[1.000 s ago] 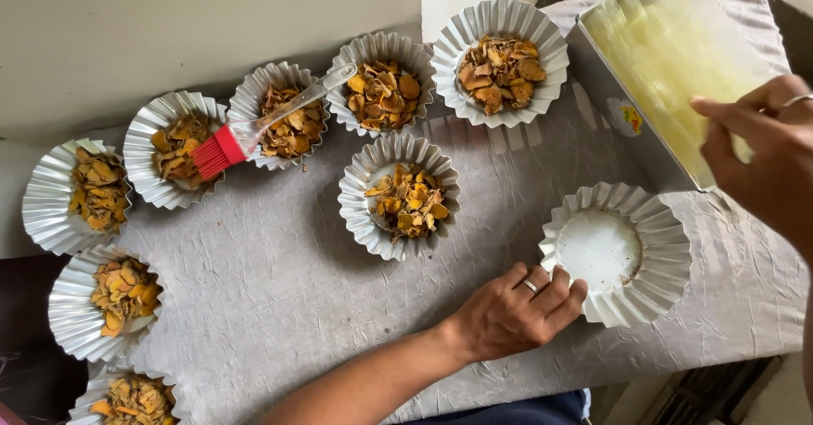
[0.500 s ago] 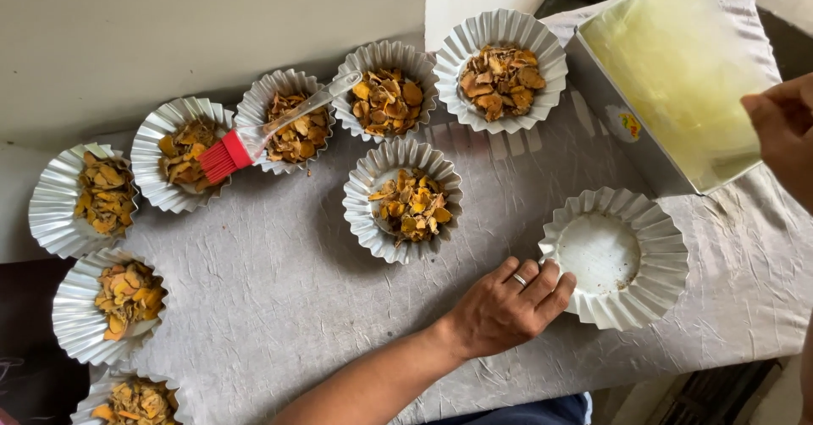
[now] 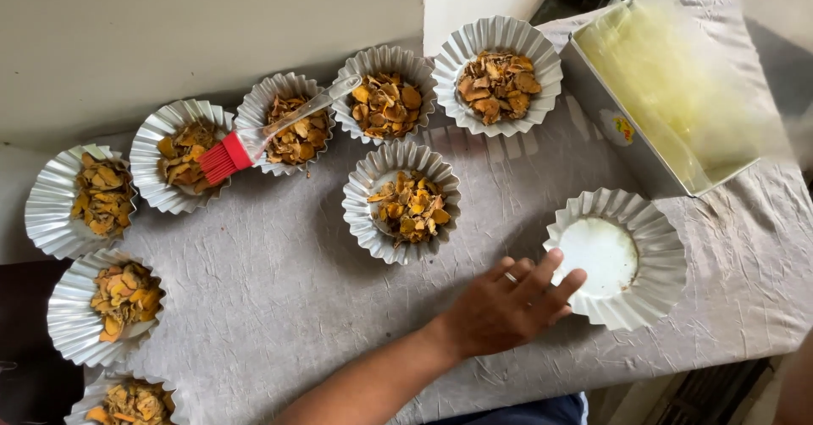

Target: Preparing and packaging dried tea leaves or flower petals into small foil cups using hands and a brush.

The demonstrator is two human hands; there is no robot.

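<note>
From the head view, the left hand (image 3: 508, 302) lies flat on the grey cloth (image 3: 279, 289), fingers spread and loose, pinching nothing; its fingertips (image 3: 574, 279) touch the near rim of the empty fluted cup (image 3: 614, 257), which sits at the right of the cloth just below the metal tin (image 3: 677, 86). To steady a cup this light, it seems best to press gently on the rim without creasing the flutes, keeping the flat white base level. Filled cups (image 3: 408, 201) of orange-brown chips curve along the left and top, and a red brush (image 3: 254, 141) rests across two of them. The right hand is out of view, so whether it is spread or clasped cannot be told. The tin's pale yellow contents are blurred behind film, and the lowest cup is cut off.
</note>
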